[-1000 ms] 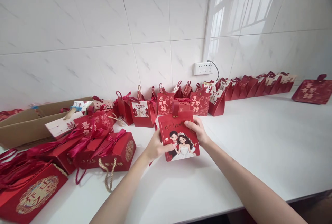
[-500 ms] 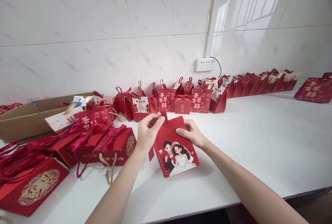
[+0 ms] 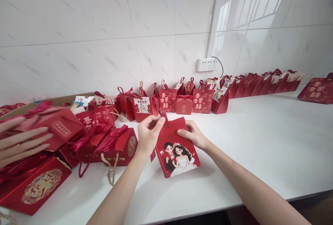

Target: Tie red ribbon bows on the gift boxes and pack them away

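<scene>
A red gift box [image 3: 179, 148] printed with a cartoon bride and groom is held tilted above the white table. My left hand [image 3: 148, 132] pinches the dark red ribbon loop [image 3: 163, 114] at its top, thumb and fingers closed on it. My right hand [image 3: 194, 134] grips the upper right edge of the box, thumb on the printed face and the other fingers hidden behind. A small red tag [image 3: 152, 155] hangs by the box's left edge.
At far left, another person's hand [image 3: 23, 141] holds a red box [image 3: 65, 124] over several ribboned boxes [image 3: 41, 186]. A cardboard carton [image 3: 58, 99] stands behind. Several red gift boxes [image 3: 201, 100] line the wall below a socket strip [image 3: 207, 64].
Another person's hand has come in from the left with a red box, covering part of the carton. My hands and the printed box have hardly moved.
</scene>
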### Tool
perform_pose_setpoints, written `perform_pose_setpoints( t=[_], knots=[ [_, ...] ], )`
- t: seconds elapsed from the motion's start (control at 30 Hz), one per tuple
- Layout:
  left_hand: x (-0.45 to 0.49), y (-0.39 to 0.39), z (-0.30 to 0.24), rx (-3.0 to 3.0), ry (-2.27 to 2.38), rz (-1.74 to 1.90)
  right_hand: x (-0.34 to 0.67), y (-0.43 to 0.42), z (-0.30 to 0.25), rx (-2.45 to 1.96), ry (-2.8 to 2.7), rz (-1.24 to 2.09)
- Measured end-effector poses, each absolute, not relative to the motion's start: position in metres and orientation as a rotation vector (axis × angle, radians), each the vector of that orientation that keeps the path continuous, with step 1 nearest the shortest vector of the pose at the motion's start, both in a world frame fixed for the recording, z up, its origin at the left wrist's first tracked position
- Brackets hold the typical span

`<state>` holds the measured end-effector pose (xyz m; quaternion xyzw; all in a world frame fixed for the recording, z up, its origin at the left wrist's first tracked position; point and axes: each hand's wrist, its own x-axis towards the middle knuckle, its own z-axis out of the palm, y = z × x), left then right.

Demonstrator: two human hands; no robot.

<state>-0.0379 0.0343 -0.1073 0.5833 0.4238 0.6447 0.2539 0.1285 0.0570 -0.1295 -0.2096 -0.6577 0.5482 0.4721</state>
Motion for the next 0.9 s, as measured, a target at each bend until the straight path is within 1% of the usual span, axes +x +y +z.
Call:
perform_pose_setpoints(
  t=[0.23, 0.4, 0.6, 0.73, 0.83, 0.9],
  knots=[
    [-0.039, 0.035, -0.107, 1.486, 1.132, 1.706, 0.128, 0.056, -0.128, -0.527, -1.563, 1.413],
    [-0.041, 0.04, -0.108, 1.397, 1.177, 1.599, 0.127, 0.06, -0.133, -0.665, -1.477, 1.566],
    [-0.041, 0.042, -0.108, 1.303, 1.181, 1.563, 0.126, 0.063, -0.137, -0.695, -1.414, 1.623],
    [-0.042, 0.046, -0.108, 1.058, 1.035, 1.577, 0.126, 0.064, -0.134, -0.712, -1.23, 1.727],
    [-0.042, 0.05, -0.109, 0.938, 0.965, 1.567, 0.128, 0.072, -0.134, -0.644, -0.903, 1.815],
    [-0.042, 0.053, -0.112, 0.943, 0.957, 1.544, 0.131, 0.082, -0.137, -0.555, -0.643, 1.81]
  ],
)
